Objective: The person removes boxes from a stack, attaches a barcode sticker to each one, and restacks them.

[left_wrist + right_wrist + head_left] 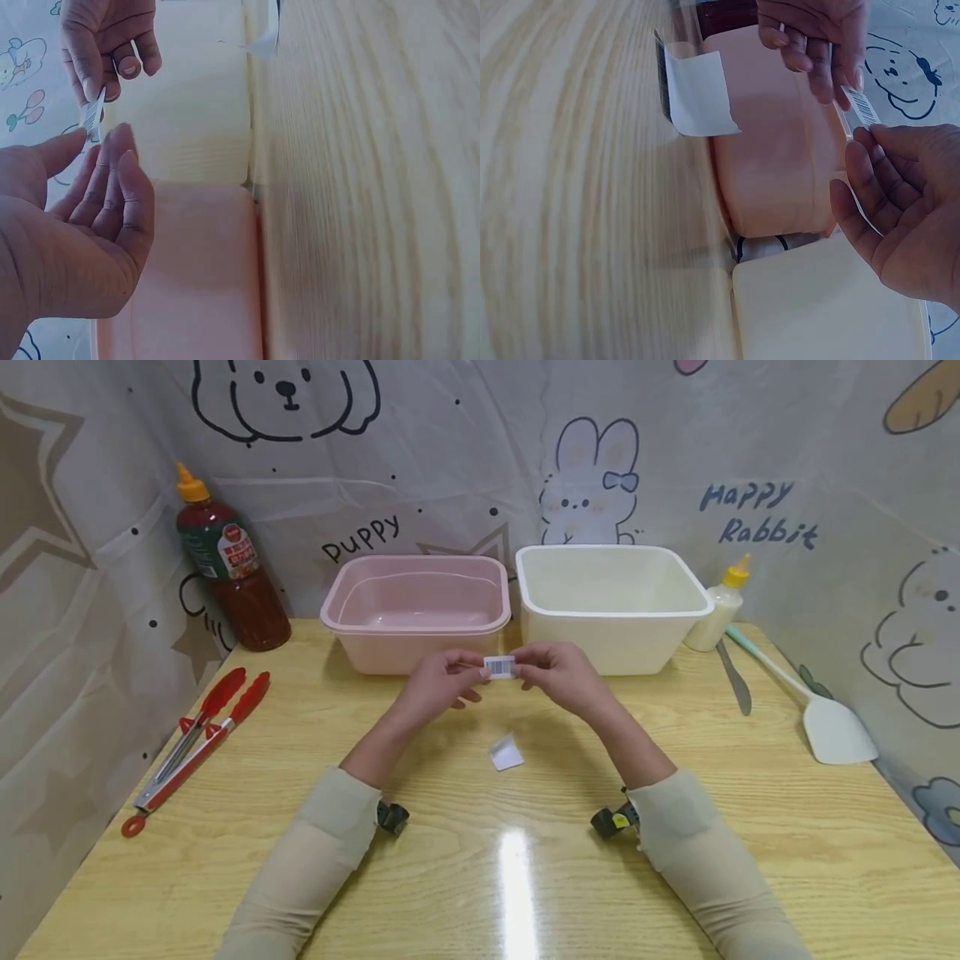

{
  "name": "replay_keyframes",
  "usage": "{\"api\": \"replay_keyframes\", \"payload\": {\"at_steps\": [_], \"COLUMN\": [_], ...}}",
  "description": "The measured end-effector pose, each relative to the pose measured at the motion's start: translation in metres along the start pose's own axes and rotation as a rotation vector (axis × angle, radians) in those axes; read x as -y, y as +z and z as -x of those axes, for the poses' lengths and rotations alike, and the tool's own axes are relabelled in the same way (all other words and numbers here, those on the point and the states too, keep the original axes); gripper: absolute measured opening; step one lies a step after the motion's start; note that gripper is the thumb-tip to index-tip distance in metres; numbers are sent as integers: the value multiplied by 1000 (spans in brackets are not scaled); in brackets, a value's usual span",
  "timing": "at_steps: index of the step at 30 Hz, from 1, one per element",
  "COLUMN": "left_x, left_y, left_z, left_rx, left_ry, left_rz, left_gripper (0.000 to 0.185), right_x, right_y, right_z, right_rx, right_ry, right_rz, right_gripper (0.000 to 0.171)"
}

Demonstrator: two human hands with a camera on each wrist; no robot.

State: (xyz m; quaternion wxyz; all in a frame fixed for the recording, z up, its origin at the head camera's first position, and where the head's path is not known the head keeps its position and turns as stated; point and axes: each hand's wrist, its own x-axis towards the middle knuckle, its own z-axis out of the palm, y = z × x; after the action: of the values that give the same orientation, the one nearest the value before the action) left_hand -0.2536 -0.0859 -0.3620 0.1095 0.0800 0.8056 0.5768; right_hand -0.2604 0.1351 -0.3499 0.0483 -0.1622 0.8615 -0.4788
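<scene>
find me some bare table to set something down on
Two bare patches: left, between the red tongs and left sleeve; right, between the right sleeve and white spatula. Crowded: the middle, where the left hand and right hand hold a barcode label and a paper slip lies nearer; and back right, with squeeze bottle and knife.

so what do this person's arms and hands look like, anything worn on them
The left hand and right hand are bare, without gloves. The left sleeve and right sleeve are pale beige. By each cuff sits a small black device; the right one has a yellow mark.
</scene>
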Motion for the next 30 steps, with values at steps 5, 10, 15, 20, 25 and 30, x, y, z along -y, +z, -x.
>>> {"api": "replay_keyframes", "payload": {"at_steps": [5,10,15,20,25,30], "left_x": [-1,4,11,15,19,26], "left_y": [-4,-15,-30,-46,-58,-66], "left_z": [1,4,7,10,9,5], "left_rx": [-57,-91,-122,-146,-176,-191], "left_ry": [-20,-28,-38,-77,-97,-99], "left_rz": [45,48,39,30,8,-12], "left_gripper": [27,23,24,26,28,29], "right_x": [3,4,8,14,18,18], "right_y": [7,18,33,46,54,63], "right_z": [-2,-5,-7,-10,-15,-22], "right_rx": [6,34,82,97,130,193], "right_ry": [-25,-51,-48,-34,-41,-41], "right_rz": [-1,4,-36,-115,-135,-114], "right_gripper": [29,32,40,48,42,43]}}
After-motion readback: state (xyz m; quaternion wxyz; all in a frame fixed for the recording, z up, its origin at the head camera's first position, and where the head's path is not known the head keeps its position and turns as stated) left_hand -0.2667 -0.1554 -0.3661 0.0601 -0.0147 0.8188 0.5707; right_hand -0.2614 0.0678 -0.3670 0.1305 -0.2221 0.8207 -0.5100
